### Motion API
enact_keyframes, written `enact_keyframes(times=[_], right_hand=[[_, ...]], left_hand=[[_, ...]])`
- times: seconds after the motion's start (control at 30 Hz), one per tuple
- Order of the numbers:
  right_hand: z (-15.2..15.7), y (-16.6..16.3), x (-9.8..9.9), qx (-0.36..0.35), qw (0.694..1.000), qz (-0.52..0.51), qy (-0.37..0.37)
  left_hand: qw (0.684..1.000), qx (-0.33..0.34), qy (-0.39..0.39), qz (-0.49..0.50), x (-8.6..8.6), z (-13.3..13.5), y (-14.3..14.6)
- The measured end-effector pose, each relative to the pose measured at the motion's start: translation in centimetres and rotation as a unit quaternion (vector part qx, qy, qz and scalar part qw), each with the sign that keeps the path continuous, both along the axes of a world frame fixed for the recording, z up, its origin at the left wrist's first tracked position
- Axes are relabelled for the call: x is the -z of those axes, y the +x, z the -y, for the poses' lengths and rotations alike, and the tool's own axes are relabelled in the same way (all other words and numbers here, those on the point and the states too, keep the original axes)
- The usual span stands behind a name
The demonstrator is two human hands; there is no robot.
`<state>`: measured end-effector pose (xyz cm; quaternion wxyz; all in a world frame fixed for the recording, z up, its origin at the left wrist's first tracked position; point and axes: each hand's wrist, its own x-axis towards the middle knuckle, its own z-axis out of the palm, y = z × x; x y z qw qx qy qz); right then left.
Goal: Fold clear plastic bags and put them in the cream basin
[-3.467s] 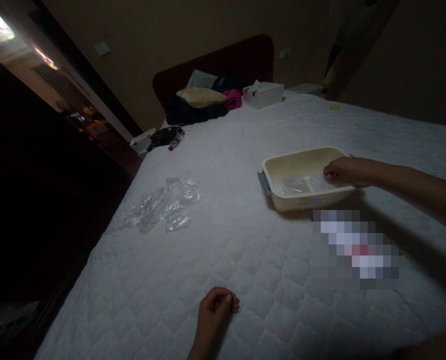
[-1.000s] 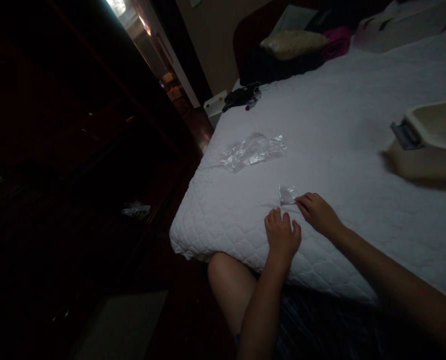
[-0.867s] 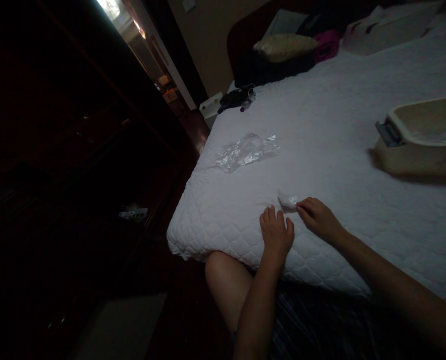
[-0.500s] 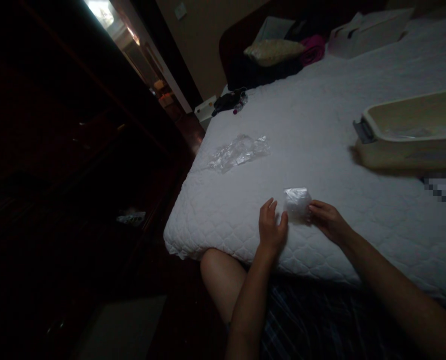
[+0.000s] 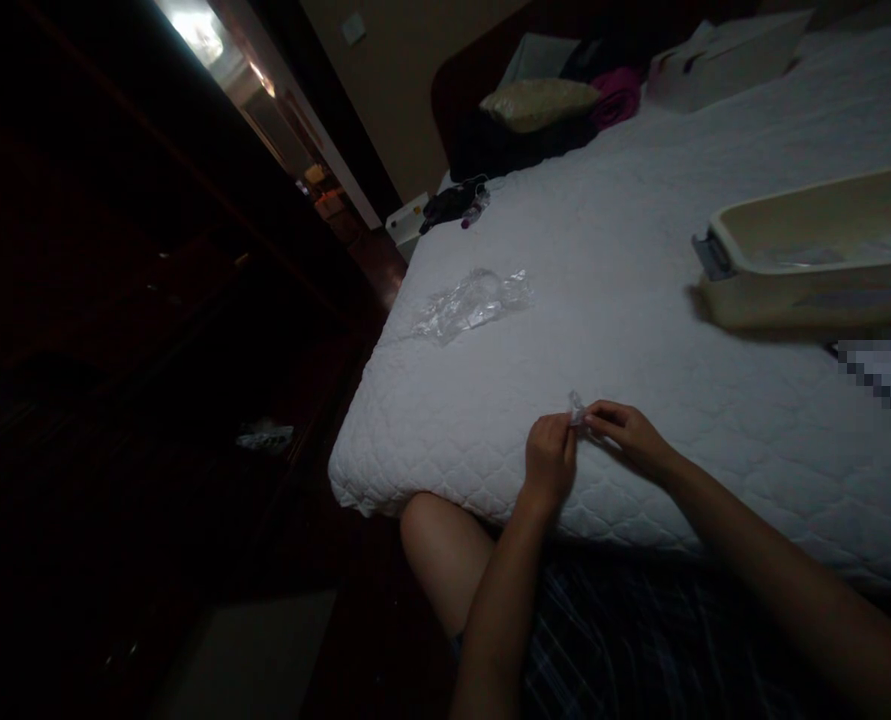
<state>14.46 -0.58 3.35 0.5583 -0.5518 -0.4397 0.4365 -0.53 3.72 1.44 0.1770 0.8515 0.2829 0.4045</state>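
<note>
I pinch a clear bag (image 5: 575, 402) between left hand (image 5: 551, 460) and right hand (image 5: 629, 436), near the front edge of the white quilt (image 5: 610, 320); room opens toward the cream tub (image 5: 782, 308). Crumpled plastic (image 5: 476, 303) lies by the left edge.

hands (image 5: 551, 460): bare | forearms (image 5: 506, 590): bare | knee (image 5: 443, 548): bare | garment (image 5: 640, 640): dark plaid, thin bluish lines, over lap

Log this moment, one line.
left hand, right hand: holding small clear plastic piece | cream open-topped plastic bin: on white quilted bedcover
</note>
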Motion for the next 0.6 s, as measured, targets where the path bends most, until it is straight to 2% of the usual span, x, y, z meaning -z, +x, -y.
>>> enact_keyframes(times=[0.17, 0.27, 0.43, 0.6], right_hand=[[0.0, -0.4, 0.5, 0.047, 0.998, 0.02, 0.021], [0.1, -0.6, 1.0, 0.096, 0.993, 0.051, 0.04], [0.4, -0.8, 1.4, 0.204, 0.968, 0.129, 0.076], [0.8, -0.9, 1.6, 0.275, 0.941, 0.184, 0.071]], left_hand=[[0.997, -0.002, -0.056, 0.046, -0.1, 0.0, -0.1], [0.987, -0.027, -0.12, 0.108, 0.0, -0.2, -0.1], [0.926, -0.093, -0.271, 0.247, 0.1, -0.8, 0.0], [0.875, -0.112, -0.351, 0.315, -0.2, -1.0, 0.0]])
